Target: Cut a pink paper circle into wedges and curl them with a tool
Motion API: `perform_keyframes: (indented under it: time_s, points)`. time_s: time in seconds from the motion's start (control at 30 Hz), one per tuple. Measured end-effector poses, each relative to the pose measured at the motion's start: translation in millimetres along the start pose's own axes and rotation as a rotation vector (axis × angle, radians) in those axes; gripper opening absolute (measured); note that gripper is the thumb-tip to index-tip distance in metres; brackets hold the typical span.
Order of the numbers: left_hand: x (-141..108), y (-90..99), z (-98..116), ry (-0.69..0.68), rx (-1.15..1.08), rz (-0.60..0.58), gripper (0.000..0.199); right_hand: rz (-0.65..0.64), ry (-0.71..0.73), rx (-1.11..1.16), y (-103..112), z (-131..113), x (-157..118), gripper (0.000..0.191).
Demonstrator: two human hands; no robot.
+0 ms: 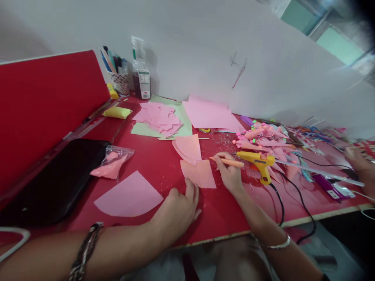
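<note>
My right hand (230,173) grips an orange felt-tip pen (230,161), its tip pointing left above the table. My left hand (180,203) holds nothing; its fingers rest, slightly apart, at the lower left edge of an orange-pink paper piece (202,175). Just above that piece lies a stack of fan-shaped paper pieces (189,147), partly overlapping it. A larger pink paper sector (130,196) lies flat to the left of my left hand. Right of the pen is a yellow glue gun (259,162) with a long clear glue stick in its back.
Cut pink papers (159,117) lie on a green sheet at the back, beside pink sheets (208,113). Paper cones (263,136) pile up on the right. A black case (64,175), glass bottle (142,80) and pen cup (120,82) stand left. Another person's hand (359,160) shows far right.
</note>
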State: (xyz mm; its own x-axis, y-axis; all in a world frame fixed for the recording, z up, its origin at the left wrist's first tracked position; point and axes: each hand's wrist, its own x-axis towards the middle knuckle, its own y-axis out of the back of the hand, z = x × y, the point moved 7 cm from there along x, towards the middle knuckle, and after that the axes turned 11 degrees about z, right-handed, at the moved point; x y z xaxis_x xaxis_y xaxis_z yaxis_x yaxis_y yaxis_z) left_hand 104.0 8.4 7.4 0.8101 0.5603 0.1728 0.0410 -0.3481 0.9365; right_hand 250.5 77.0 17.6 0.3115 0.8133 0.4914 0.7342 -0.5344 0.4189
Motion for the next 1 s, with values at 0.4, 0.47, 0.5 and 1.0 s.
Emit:
perform_keyframes:
  time_s: [0.4, 0.47, 0.5, 1.0]
  points:
    - [0, -2.4, 0, -0.003, -0.008, -0.024, 0.048, -0.289, -0.262, 0.144, -13, 8, -17, 0.030]
    - [0, -2.7, 0, -0.009, -0.002, -0.019, 0.048, -0.309, -0.249, 0.125, -14, 6, -17, 0.030]
    - [0, -2.6, 0, -0.010, 0.001, -0.017, 0.048, -0.317, -0.244, 0.120, -14, 6, -17, 0.030]
    - [1, -0.7, 1, -0.018, 0.010, -0.029, 0.048, -0.320, -0.184, 0.054, -15, 3, -16, 0.029]
